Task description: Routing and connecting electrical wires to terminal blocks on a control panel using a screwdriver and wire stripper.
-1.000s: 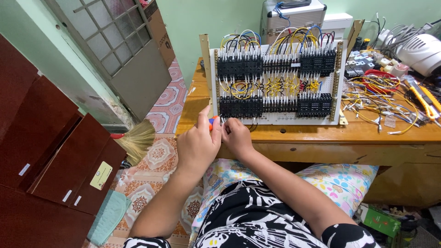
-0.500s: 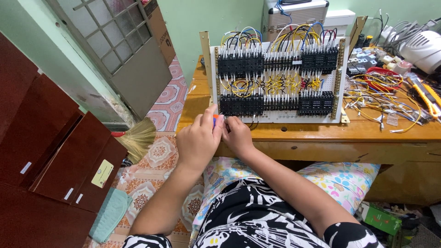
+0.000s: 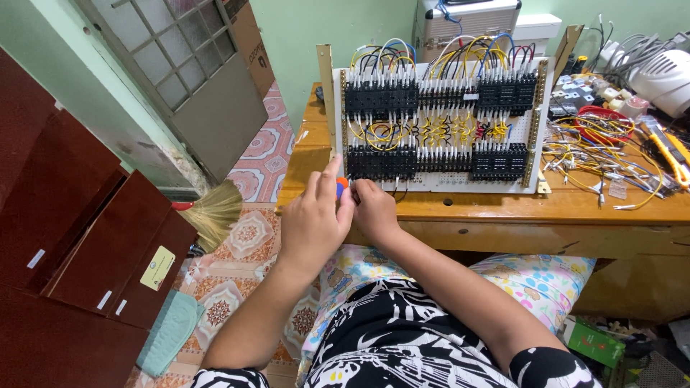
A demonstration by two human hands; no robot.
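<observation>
Now, hands: the left hand [image 3: 310,219] pinches a small orange tool [image 3: 341,188]; the right hand [image 3: 374,208] is curled beside it, and I cannot tell if it holds anything.
Place: both sit at the bottom left of the wiring board [image 3: 438,118] on the bench [image 3: 503,208].
Might go wrong: the tool could slip and tug a thin wire loose, since the wires are packed close.
Count: two hands, one board, two rows of black blocks, one broom [image 3: 215,208].

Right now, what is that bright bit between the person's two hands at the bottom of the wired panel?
In the head view, a small orange tool handle sits between the left hand and right hand, just below the wired panel; its tip is hidden.
</observation>
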